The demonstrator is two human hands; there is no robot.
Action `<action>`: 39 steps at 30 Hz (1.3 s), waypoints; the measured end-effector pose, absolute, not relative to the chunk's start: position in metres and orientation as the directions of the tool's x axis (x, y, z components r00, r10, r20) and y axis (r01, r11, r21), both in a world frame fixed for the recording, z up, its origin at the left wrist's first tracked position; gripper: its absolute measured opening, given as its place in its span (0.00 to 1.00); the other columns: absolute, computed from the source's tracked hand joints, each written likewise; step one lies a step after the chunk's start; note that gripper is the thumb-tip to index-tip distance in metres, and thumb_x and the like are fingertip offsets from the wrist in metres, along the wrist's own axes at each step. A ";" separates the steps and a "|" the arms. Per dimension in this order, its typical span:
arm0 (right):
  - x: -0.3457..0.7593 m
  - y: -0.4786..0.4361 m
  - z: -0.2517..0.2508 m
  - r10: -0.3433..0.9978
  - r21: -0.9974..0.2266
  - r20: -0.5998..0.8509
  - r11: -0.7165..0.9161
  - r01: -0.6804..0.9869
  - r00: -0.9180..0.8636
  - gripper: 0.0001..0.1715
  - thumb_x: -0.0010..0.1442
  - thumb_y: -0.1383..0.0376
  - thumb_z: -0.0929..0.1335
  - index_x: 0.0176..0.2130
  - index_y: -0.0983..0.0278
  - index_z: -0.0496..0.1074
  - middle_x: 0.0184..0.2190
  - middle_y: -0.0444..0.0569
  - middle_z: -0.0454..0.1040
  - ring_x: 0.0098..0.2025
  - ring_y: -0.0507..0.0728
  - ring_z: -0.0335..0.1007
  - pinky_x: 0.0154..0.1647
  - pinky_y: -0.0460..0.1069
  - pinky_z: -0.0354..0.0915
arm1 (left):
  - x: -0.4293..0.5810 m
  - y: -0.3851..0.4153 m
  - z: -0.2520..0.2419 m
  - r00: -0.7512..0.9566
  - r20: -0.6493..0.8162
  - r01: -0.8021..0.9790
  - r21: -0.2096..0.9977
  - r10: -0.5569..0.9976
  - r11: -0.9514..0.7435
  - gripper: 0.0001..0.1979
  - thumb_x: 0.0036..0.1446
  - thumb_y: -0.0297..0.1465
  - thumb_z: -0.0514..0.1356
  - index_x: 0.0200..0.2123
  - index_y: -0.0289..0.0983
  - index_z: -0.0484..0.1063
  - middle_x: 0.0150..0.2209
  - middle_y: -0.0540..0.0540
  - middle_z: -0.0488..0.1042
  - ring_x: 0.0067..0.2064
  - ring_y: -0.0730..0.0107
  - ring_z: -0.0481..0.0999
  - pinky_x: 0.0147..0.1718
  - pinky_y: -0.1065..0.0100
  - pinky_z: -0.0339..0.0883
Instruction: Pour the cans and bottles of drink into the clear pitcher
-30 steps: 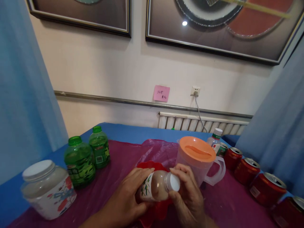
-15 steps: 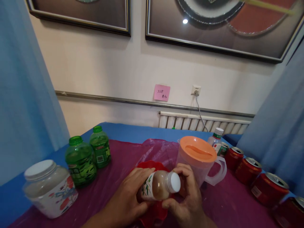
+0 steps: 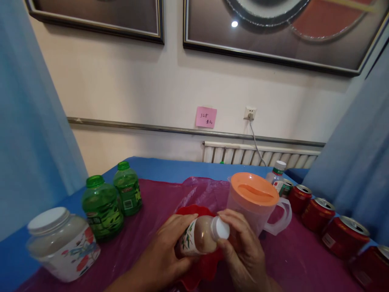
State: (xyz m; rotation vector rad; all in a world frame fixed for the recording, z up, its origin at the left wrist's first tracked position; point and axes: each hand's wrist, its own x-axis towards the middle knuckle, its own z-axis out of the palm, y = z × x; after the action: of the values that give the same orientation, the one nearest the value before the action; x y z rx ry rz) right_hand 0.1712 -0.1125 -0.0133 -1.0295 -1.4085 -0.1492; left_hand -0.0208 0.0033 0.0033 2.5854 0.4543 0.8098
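My left hand [image 3: 165,249] is wrapped around a small clear bottle [image 3: 204,236] with a leaf-patterned label and a pale brown content. The bottle lies tilted, its neck towards the right. Thumb and fingers of my right hand [image 3: 247,251] are closed on its white cap [image 3: 222,229]. Under the bottle is a red dish with a wavy rim [image 3: 209,269], partly hidden by both hands. Just beyond my right hand stands a clear plastic pitcher [image 3: 247,213] with an orange lid [image 3: 253,188].
A wide jar with a white lid [image 3: 65,247] and two green bottles [image 3: 103,211] stand on the left. Several red cans [image 3: 317,215] line the right side, with a white-capped bottle [image 3: 276,174] behind. A purple plastic sheet [image 3: 164,194] covers part of the blue table.
My right thumb has moved up from below the bottle's neck to the cap, and the right fingers have closed in on it. My left hand keeps its grip on the bottle.
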 end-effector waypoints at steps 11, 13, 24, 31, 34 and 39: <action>0.168 -0.124 -0.008 0.534 -0.504 0.827 0.563 0.654 0.177 0.31 0.71 0.61 0.62 0.70 0.59 0.55 0.64 0.59 0.67 0.65 0.66 0.66 0.61 0.62 0.70 | -0.020 0.000 0.013 0.799 0.418 0.200 0.493 0.432 -0.847 0.38 0.48 0.25 0.65 0.63 0.47 0.62 0.57 0.46 0.76 0.52 0.59 0.77 0.52 0.60 0.73; 0.167 -0.123 -0.006 0.507 -0.472 0.846 0.574 0.669 0.162 0.28 0.71 0.68 0.61 0.68 0.57 0.60 0.62 0.57 0.70 0.64 0.63 0.67 0.61 0.60 0.69 | -0.020 0.000 0.013 0.798 0.425 0.195 0.491 0.428 -0.849 0.37 0.48 0.24 0.64 0.62 0.47 0.63 0.57 0.47 0.76 0.51 0.60 0.78 0.52 0.60 0.73; 0.165 -0.119 -0.022 0.552 -0.609 0.783 0.583 0.538 0.288 0.31 0.69 0.61 0.66 0.68 0.61 0.59 0.64 0.61 0.68 0.65 0.66 0.66 0.63 0.63 0.67 | -0.021 0.005 0.012 0.800 0.379 0.217 0.540 0.465 -0.814 0.38 0.50 0.30 0.68 0.64 0.48 0.62 0.58 0.45 0.75 0.55 0.56 0.75 0.54 0.58 0.70; 0.164 -0.122 -0.015 0.607 -0.653 0.747 0.593 0.471 0.272 0.29 0.70 0.64 0.65 0.68 0.57 0.61 0.65 0.55 0.69 0.65 0.63 0.67 0.65 0.60 0.66 | -0.024 0.002 0.024 0.879 0.243 0.189 0.613 0.411 -0.767 0.39 0.47 0.38 0.73 0.62 0.48 0.65 0.53 0.48 0.77 0.51 0.57 0.76 0.53 0.59 0.70; 0.160 -0.123 -0.014 0.562 -0.645 0.763 0.638 0.421 0.318 0.24 0.69 0.62 0.67 0.63 0.58 0.66 0.60 0.56 0.74 0.60 0.63 0.73 0.60 0.59 0.71 | -0.022 -0.001 0.024 0.877 0.293 0.152 0.583 0.380 -0.798 0.36 0.49 0.36 0.72 0.61 0.48 0.65 0.52 0.47 0.78 0.51 0.58 0.77 0.52 0.61 0.71; 0.154 -0.122 -0.003 0.446 -0.569 0.822 0.683 0.459 0.355 0.21 0.67 0.60 0.69 0.58 0.58 0.68 0.54 0.57 0.78 0.55 0.63 0.76 0.54 0.59 0.75 | -0.024 0.007 0.009 0.760 0.538 0.137 0.416 0.365 -0.899 0.34 0.56 0.37 0.69 0.63 0.50 0.61 0.57 0.45 0.76 0.55 0.57 0.77 0.54 0.61 0.72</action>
State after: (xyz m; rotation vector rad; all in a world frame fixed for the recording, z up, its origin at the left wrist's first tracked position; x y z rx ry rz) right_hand 0.1537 -0.1215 -0.0025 -0.8806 -1.2556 -0.0100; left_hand -0.0237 0.0070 0.0089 2.6036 0.3854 0.9008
